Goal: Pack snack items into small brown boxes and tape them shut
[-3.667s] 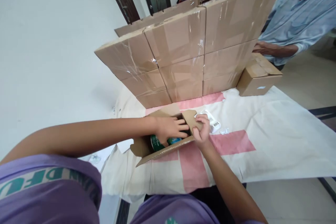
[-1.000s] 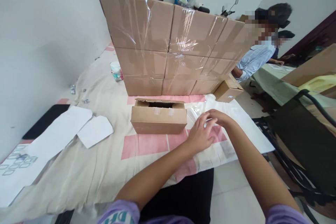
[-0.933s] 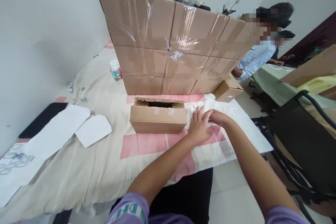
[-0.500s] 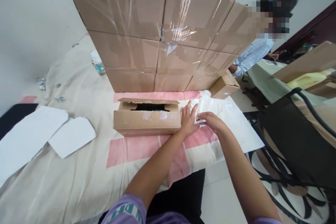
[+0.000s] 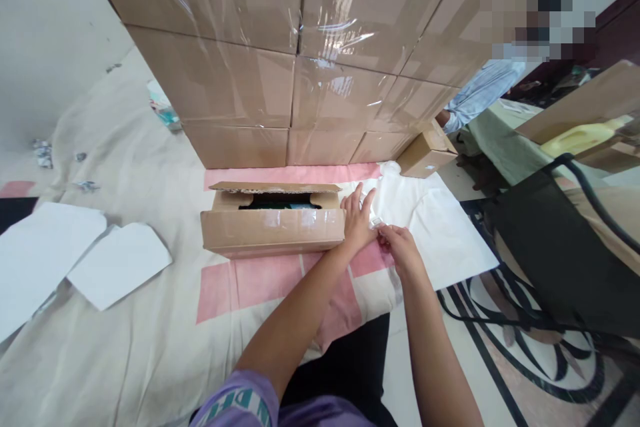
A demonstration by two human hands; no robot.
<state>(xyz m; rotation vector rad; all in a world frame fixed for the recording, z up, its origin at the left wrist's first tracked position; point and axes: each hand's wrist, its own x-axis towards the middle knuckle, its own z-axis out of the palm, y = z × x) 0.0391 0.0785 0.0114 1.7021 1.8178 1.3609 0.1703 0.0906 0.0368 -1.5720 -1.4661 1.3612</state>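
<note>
An open cardboard box [image 5: 273, 230] lies on the bed sheet in front of me, its long top flap raised. Something dark shows through the slot, too shaded to make out. At the box's right end is my left hand [image 5: 357, 223], its fingers spread over a pale, see-through round thing that they partly hide. Close beside its thumb, my right hand [image 5: 399, 248] has thumb and fingertips pinched together at a small whitish piece [image 5: 376, 221]. What exactly lies between those fingertips is too small to tell.
Behind the box rises a wall of taped cartons [image 5: 340, 100]. A smaller carton [image 5: 427, 152] stands at its right end. White sheets [image 5: 120, 263] lie at left, a white sheet [image 5: 445, 233] at right. A dark chair [image 5: 565, 247] is beyond; a person in a light-blue sleeve [image 5: 483, 93] is behind.
My right hand has moved slightly left and down, and its fingers have closed into a pinch. My left hand stays by the box's right end. The view has shifted a little.
</note>
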